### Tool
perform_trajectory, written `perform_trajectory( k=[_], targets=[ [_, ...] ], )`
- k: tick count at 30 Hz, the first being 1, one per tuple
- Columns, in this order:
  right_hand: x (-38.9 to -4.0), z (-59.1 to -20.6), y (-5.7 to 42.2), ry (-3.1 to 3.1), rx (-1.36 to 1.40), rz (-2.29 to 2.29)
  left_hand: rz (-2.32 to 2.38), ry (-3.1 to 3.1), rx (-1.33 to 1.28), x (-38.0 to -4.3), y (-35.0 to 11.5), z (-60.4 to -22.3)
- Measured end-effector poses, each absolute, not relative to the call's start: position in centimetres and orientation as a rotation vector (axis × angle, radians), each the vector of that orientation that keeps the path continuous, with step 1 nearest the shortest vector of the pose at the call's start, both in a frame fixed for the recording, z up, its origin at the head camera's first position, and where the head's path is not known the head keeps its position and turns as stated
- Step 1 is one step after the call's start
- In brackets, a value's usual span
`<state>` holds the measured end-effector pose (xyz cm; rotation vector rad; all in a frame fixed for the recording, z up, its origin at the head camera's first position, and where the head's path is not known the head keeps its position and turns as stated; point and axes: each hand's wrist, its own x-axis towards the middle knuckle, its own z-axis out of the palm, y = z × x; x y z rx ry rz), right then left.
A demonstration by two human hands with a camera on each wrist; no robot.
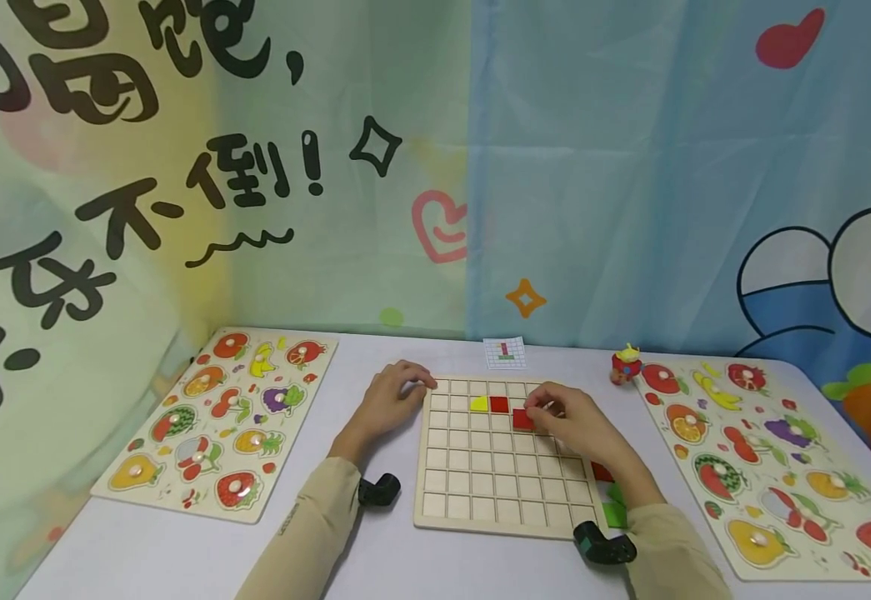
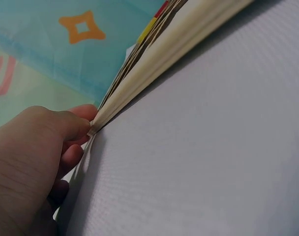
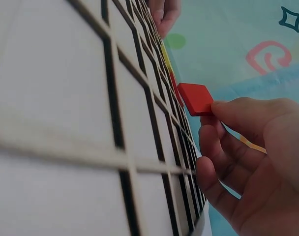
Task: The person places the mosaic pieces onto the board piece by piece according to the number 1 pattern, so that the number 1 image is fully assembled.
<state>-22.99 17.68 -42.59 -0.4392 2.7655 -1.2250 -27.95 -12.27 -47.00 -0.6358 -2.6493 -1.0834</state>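
Note:
A wooden grid board (image 1: 506, 531) lies on the table in front of me. At its far left corner my left hand (image 1: 393, 398) pinches the edge between thumb and fingers, as the left wrist view shows. My right hand (image 1: 573, 421) holds a red square tile (image 3: 194, 99) by one edge, between thumb and fingertips, tilted over the upper right part of the grid. Just left of it, a yellow tile (image 1: 478, 403) and another red tile (image 1: 498, 405) sit side by side in the grid's second row.
Red and green pieces (image 1: 615, 508) lie by the board's right edge, partly behind my right forearm. A small pattern card (image 1: 504, 353) is behind the board. Fruit puzzle boards flank it, left (image 1: 206, 433) and right (image 1: 773, 467). A small toy figure (image 1: 626, 365) stands at the back right.

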Motion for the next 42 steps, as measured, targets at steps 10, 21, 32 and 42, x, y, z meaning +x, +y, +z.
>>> perform_trajectory(
  k=[10, 21, 32, 42],
  targets=[
    [-23.3, -42.5, 16.6, 2.734, -0.509, -1.245, -1.088, -2.650, -0.636, -27.9, -11.9, -46.9],
    [-23.5, -43.2, 15.4, 2.747, -0.578, -1.193, -1.074, -2.659, -0.628, -27.7, -12.1, -47.0],
    [-23.7, -43.5, 15.1, 2.813, -0.601, -1.111, -1.099, -2.667, -0.601, -27.6, -12.2, -46.8],
    [-23.5, -43.3, 15.3, 2.796, -0.564, -1.132, -1.079, -2.655, -0.632, -27.9, -12.2, -46.8]
  ],
)
